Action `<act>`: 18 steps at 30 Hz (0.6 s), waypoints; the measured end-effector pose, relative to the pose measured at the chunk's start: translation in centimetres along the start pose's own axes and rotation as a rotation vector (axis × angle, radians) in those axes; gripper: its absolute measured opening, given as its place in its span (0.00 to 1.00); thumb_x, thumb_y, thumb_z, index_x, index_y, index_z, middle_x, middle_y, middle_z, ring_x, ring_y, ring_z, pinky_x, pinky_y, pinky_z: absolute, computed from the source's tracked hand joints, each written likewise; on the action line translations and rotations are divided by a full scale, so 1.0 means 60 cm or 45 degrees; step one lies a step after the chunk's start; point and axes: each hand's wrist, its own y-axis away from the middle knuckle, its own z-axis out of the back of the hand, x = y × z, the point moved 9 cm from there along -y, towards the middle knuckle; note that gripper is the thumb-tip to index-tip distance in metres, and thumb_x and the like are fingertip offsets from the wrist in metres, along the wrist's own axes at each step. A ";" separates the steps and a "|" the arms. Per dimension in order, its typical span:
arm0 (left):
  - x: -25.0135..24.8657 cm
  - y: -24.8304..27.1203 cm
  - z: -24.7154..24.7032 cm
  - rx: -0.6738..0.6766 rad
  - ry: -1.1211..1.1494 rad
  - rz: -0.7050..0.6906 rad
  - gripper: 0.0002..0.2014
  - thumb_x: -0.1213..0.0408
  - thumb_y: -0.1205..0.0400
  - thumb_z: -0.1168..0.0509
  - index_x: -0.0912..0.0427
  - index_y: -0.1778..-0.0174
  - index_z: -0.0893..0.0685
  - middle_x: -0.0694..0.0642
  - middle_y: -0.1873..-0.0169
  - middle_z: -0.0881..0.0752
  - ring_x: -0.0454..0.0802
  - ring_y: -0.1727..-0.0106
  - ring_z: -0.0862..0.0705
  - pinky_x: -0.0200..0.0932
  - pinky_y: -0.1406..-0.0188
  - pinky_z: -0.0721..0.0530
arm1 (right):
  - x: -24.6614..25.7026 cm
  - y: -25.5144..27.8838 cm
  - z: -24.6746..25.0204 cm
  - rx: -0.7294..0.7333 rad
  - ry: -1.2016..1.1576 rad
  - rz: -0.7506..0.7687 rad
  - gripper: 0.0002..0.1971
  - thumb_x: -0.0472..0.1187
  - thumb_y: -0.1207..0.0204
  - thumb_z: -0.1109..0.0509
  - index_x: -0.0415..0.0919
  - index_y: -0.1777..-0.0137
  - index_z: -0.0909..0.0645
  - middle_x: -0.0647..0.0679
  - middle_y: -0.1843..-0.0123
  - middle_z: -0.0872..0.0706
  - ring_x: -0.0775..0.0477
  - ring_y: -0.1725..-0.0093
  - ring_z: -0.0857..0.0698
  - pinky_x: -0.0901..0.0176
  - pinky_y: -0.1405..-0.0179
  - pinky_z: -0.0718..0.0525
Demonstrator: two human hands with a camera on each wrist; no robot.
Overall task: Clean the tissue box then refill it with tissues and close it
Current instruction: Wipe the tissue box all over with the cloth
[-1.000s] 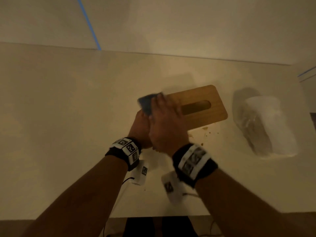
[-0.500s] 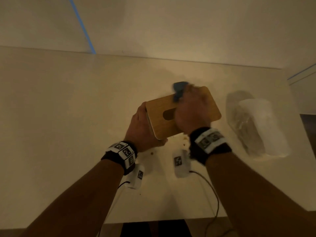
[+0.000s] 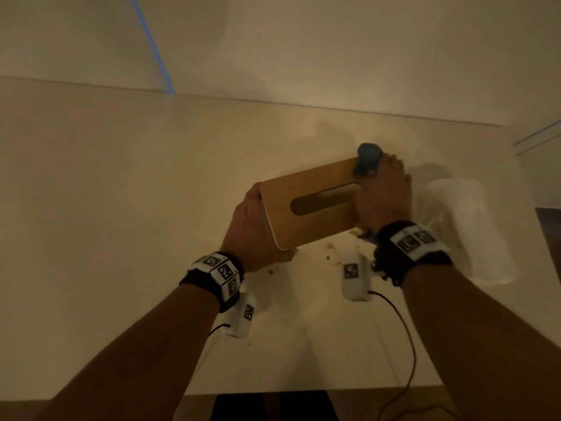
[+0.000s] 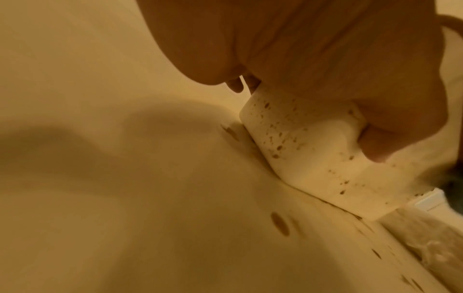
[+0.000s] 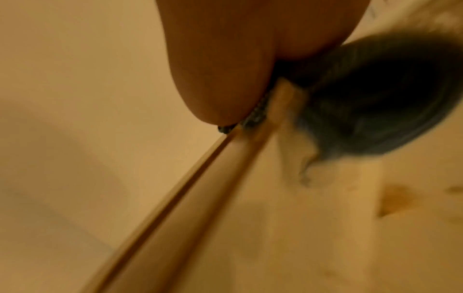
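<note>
The tissue box (image 3: 303, 186) has a wooden lid with an oval slot and stands tilted on the white table (image 3: 121, 208). My left hand (image 3: 252, 226) grips its left end. In the left wrist view the white box body (image 4: 300, 142) is speckled with brown spots under my left hand (image 4: 325, 59). My right hand (image 3: 385, 196) holds a bunched blue cloth (image 3: 367, 161) against the lid's far right corner. The right wrist view shows the cloth (image 5: 375, 89) wrapped over the lid's edge (image 5: 200, 178), pinched by my right hand (image 5: 238, 59).
A pack of tissues in clear plastic (image 3: 467, 232) lies on the table just right of the box. Brown crumbs (image 3: 329, 253) are scattered on the table in front of the box. A wall with blue tape runs behind the table.
My right hand has swept the blue cloth across the lid from its left end to its far right corner. My left hand keeps its grip on the left end.
</note>
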 end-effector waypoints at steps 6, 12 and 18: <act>-0.013 -0.001 -0.009 0.061 -0.118 -0.046 0.45 0.47 0.31 0.21 0.46 0.23 0.40 0.59 0.25 0.26 0.54 0.30 0.24 0.52 0.28 0.26 | 0.237 0.137 -0.053 0.057 -0.046 0.636 0.34 0.47 0.23 0.48 0.35 0.17 0.37 0.36 0.17 0.32 0.36 0.18 0.35 0.41 0.15 0.41; -0.002 -0.003 -0.005 0.038 -0.042 -0.032 0.56 0.43 0.43 0.18 0.49 0.21 0.39 0.50 0.27 0.27 0.50 0.31 0.24 0.51 0.31 0.21 | 0.146 0.146 -0.039 -0.013 0.006 0.738 0.29 0.40 0.19 0.52 0.26 0.21 0.32 0.30 0.21 0.28 0.30 0.20 0.30 0.35 0.17 0.38; -0.015 -0.001 0.004 0.006 0.006 0.004 0.62 0.47 0.47 0.15 0.50 0.20 0.44 0.50 0.29 0.28 0.49 0.32 0.24 0.58 0.35 0.17 | -0.007 0.020 0.010 0.040 -0.321 0.141 0.27 0.43 0.13 0.52 0.39 0.15 0.40 0.39 0.16 0.33 0.37 0.18 0.33 0.48 0.18 0.38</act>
